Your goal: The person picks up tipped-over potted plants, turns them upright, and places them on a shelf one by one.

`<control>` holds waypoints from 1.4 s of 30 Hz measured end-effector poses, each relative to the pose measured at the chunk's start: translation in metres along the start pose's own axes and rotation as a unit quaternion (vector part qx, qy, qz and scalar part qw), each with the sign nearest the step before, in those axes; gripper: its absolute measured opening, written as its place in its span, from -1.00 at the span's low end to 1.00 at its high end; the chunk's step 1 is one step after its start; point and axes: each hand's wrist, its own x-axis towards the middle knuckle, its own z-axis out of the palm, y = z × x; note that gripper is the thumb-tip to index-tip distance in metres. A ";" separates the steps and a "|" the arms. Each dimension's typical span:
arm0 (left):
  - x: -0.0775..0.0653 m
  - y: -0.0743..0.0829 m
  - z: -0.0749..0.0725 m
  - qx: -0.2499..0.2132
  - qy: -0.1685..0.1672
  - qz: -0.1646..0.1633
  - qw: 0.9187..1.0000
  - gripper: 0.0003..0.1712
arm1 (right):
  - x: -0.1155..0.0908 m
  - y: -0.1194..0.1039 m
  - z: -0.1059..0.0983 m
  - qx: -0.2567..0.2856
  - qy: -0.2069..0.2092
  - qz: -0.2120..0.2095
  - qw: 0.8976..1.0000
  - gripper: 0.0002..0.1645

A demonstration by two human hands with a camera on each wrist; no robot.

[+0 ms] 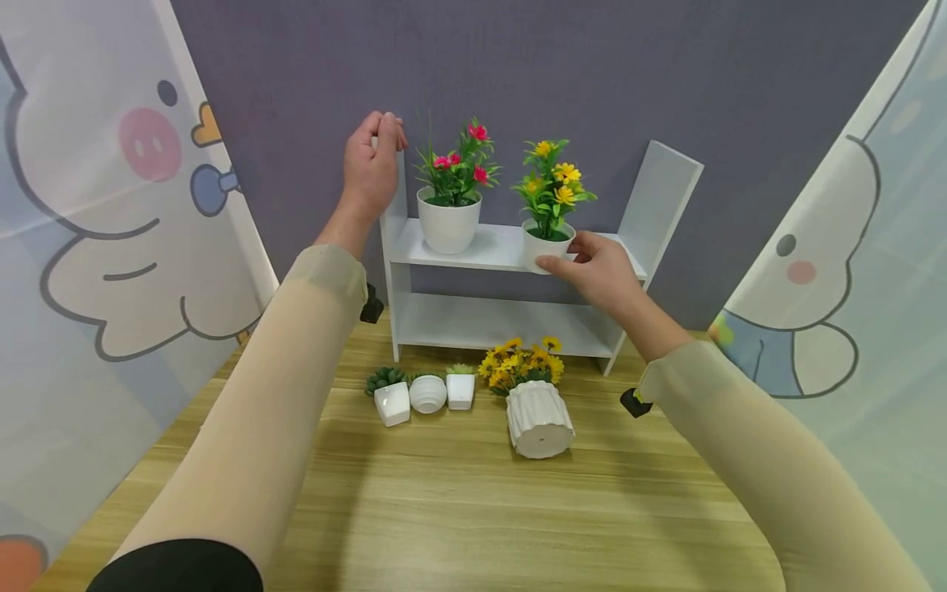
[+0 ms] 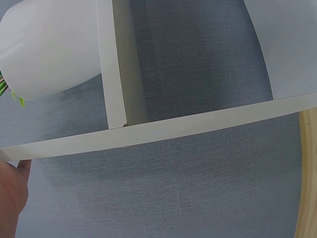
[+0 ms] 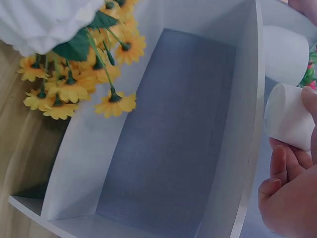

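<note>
My right hand (image 1: 602, 271) pinches a small white pot (image 3: 290, 116) of yellow artificial flowers (image 1: 556, 182), thumb in front and fingers behind. That pot overlaps the front edge of the upper board of a white two-tier shelf (image 1: 503, 321). Up at the top of the shelf's left side panel (image 2: 163, 133), my left hand (image 1: 373, 164) grips the panel with curled fingers. Between the hands, a larger white pot (image 1: 449, 222) with red flowers (image 1: 462, 160) stands upright on the upper board, toward the left.
On the wooden table (image 1: 444, 510), a ribbed white vase (image 1: 540, 418) lies tipped with yellow daisies (image 1: 521, 363) toward the shelf. Left of it lie small white planters (image 1: 392, 403) with succulents. Cartoon-printed curtains (image 1: 133, 271) hang at both sides, and a grey wall (image 1: 518, 66) stands behind.
</note>
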 end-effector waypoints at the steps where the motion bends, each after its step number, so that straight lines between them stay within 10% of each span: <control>1: 0.000 0.000 0.000 -0.001 0.000 0.001 1.000 -0.57 | 0.003 0.000 0.000 -0.004 -0.003 0.003 1.000 -0.33; 18: 0.005 0.000 0.006 -0.004 -0.009 -0.007 1.000 -0.58 | 0.044 0.008 -0.005 -0.020 -0.091 0.037 0.995 0.31; 42: 0.003 -0.002 0.001 0.011 0.001 -0.018 1.000 -0.57 | 0.049 0.009 0.028 -0.032 -0.014 0.064 0.997 -0.08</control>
